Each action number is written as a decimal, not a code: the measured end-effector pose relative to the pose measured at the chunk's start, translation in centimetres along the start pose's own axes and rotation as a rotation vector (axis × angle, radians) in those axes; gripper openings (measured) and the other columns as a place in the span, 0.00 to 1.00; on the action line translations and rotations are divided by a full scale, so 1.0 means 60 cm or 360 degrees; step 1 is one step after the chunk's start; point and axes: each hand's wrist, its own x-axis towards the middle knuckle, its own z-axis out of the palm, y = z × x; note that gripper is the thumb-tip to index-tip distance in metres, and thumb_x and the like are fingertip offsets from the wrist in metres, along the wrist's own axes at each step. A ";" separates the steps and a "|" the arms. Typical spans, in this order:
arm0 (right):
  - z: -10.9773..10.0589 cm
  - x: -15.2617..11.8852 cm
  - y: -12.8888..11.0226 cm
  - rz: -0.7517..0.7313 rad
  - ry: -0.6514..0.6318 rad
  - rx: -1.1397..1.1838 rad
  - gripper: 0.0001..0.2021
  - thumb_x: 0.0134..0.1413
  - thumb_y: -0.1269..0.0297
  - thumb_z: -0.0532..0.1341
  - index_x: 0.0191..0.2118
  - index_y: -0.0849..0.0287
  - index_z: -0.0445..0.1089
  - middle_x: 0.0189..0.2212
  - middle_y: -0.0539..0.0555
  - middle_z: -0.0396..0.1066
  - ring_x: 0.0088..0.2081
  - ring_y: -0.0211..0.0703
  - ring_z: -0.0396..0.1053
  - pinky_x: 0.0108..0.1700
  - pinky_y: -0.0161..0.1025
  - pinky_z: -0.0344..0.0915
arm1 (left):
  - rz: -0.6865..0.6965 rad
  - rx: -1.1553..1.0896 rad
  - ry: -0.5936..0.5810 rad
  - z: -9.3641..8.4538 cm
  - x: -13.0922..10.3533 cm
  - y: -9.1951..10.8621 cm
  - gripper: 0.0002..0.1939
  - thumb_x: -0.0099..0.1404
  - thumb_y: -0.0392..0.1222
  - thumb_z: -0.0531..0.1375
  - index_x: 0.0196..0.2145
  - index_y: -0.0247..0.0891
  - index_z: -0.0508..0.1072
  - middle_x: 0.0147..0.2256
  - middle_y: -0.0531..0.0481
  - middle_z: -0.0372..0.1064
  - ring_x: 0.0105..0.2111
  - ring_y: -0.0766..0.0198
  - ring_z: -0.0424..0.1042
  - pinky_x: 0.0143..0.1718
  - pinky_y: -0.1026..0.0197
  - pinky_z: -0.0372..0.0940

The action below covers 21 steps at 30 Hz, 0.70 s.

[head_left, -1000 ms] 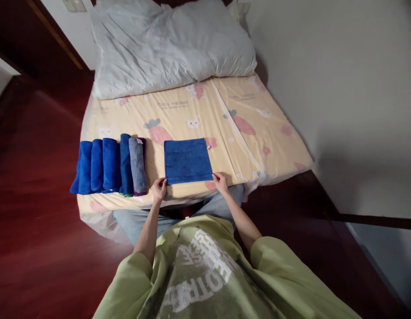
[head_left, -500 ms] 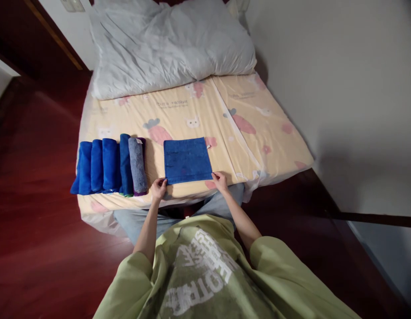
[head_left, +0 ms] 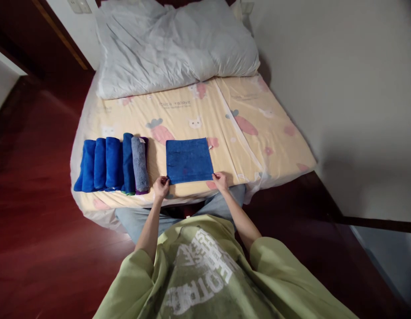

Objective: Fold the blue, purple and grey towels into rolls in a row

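A blue towel (head_left: 189, 160) lies flat and spread as a near square on the bed, with a small white tag on its right edge. My left hand (head_left: 161, 187) pinches its near left corner. At the near right corner, the fingers of my right hand (head_left: 220, 181) are closed on the cloth. To the left, several rolled blue towels (head_left: 112, 163) sit side by side. At the right end of that row is a grey rolled towel (head_left: 139, 164), with a purple one partly hidden behind it.
The bed (head_left: 178, 117) has a pale yellow sheet printed with carrots and rabbits. A large white-grey quilt or pillow (head_left: 178, 48) lies across its far end. A wall (head_left: 341, 88) rises on the right; dark red floor (head_left: 42, 199) shows on the left.
The view has shifted slightly, so the bed and towels appear a little further right. Both hands still pinch the near corners of the spread towel, which looks unchanged.
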 end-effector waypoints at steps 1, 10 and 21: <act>-0.001 -0.001 -0.003 0.0008 -0.0004 -0.0034 0.15 0.55 0.50 0.61 0.32 0.59 0.74 0.30 0.59 0.78 0.32 0.46 0.74 0.39 0.40 0.71 | 0.0021 0.0002 0.0012 0.002 0.000 -0.001 0.08 0.61 0.45 0.62 0.37 0.40 0.74 0.32 0.47 0.75 0.32 0.58 0.75 0.40 0.58 0.69; -0.036 -0.034 -0.024 -0.0762 -0.0053 -0.0685 0.16 0.63 0.70 0.54 0.45 0.57 0.80 0.45 0.59 0.76 0.49 0.47 0.70 0.54 0.43 0.66 | 0.0542 0.0278 0.0056 0.004 -0.022 -0.016 0.09 0.69 0.39 0.56 0.38 0.40 0.77 0.40 0.40 0.71 0.44 0.52 0.70 0.49 0.52 0.68; -0.044 -0.049 -0.013 -0.0869 -0.0287 -0.0743 0.23 0.58 0.74 0.56 0.57 0.55 0.76 0.55 0.57 0.74 0.55 0.51 0.68 0.62 0.49 0.67 | 0.0619 0.0558 -0.0238 -0.017 -0.054 -0.010 0.24 0.66 0.37 0.57 0.58 0.43 0.75 0.56 0.41 0.72 0.52 0.46 0.68 0.53 0.48 0.65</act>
